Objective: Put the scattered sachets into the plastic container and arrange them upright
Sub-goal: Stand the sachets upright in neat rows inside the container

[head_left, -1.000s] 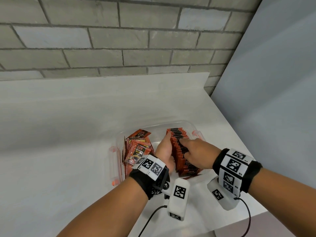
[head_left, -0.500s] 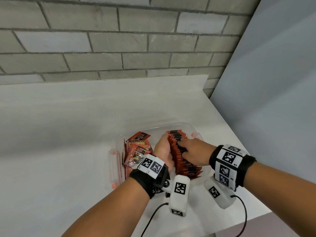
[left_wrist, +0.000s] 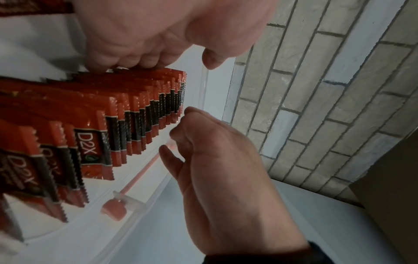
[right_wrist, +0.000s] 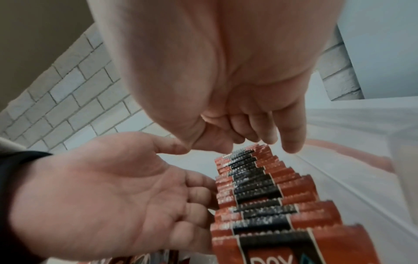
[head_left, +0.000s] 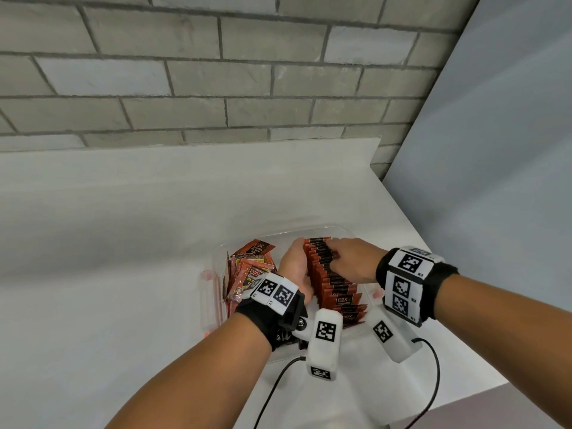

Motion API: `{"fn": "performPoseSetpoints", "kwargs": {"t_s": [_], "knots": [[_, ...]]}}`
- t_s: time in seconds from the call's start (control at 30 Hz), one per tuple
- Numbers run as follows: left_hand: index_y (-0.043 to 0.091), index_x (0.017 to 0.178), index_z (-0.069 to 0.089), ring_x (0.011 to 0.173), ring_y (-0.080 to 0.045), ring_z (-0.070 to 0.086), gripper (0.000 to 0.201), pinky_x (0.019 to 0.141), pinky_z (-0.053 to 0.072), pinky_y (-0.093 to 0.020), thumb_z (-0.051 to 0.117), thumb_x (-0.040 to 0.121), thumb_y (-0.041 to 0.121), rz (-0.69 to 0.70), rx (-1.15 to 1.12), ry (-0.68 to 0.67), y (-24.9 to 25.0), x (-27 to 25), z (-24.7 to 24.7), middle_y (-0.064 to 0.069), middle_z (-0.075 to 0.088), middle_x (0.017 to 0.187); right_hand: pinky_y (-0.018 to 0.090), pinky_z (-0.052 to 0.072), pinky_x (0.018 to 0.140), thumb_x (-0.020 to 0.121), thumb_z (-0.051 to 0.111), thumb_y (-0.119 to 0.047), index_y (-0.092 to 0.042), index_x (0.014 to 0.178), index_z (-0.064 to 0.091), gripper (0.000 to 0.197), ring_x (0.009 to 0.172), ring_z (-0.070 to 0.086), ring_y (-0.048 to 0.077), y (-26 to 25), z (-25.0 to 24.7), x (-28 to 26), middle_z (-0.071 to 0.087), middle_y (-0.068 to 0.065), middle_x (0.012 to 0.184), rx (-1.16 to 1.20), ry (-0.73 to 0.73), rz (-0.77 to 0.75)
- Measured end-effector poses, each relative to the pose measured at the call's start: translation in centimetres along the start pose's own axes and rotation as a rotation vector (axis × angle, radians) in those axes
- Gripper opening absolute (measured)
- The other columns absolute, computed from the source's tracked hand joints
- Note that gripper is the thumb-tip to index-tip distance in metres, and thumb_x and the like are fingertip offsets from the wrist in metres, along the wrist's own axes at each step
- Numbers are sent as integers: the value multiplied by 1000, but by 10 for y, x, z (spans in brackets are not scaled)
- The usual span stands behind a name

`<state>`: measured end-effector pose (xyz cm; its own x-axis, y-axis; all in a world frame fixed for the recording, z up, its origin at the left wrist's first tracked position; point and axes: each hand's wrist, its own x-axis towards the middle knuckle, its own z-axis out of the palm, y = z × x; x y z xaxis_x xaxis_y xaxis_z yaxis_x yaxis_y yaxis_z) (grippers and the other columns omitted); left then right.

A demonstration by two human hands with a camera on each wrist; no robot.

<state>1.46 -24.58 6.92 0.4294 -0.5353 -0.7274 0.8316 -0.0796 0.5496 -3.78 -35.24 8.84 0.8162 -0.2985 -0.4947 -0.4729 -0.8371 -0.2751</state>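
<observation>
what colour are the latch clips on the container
Translucent pink-red latch clip, clearest in the left wrist view.

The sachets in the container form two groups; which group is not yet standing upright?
The loose pile left of the left hand; its sachets lean face-up, unlike the upright row.

Inside the plastic container [head_left: 213, 305]: upright sachet row [head_left: 328, 274] at 3 o'clock, loose sachets [head_left: 250, 270] at 9 o'clock.

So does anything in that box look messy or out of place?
Yes. The sachets on the left side of the container, the loose pile, lie tilted and jumbled, unlike the neat upright row that both hands press on.
</observation>
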Motion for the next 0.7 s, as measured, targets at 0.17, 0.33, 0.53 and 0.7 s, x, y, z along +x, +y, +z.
{"fn": "performPoseSetpoints", "kwargs": {"t_s": [0.17,0.33,0.53,0.7], "knots": [[9,82,60,71,-20,59,30,58,45,-30,47,96,33,-18,26,-6,0,-6,2,-10,65,76,28,42,78,96,42,-16,-9,112,54,22,92,54,19,-1,2,-1,60,7,110,-25,-34,-12],[15,75,49,86,-26,56,32,94,43,-39,44,97,37,-86,115,-90,1,-17,-6,-13,61,98,27,48,81,89,59,-16,-15,117,56,28,96,57,18,7,-6,-31,59,3,107,-82,29,-128],[13,125,53,133,-41,37,49,110,15,-61,40,97,51,-204,90,-103,-15,-18,-9,-18,44,142,14,34,56,83,70,-25,-20,98,65,16,72,51,8,14,6,-47,52,-15,74,-235,-172,-151],[12,103,53,132,-42,39,38,110,14,-65,44,97,49,-240,60,-59,-22,-13,-9,-16,40,146,15,36,57,79,74,-25,-19,92,66,17,76,54,12,16,7,-40,54,-12,76,-279,-166,-158]]}}
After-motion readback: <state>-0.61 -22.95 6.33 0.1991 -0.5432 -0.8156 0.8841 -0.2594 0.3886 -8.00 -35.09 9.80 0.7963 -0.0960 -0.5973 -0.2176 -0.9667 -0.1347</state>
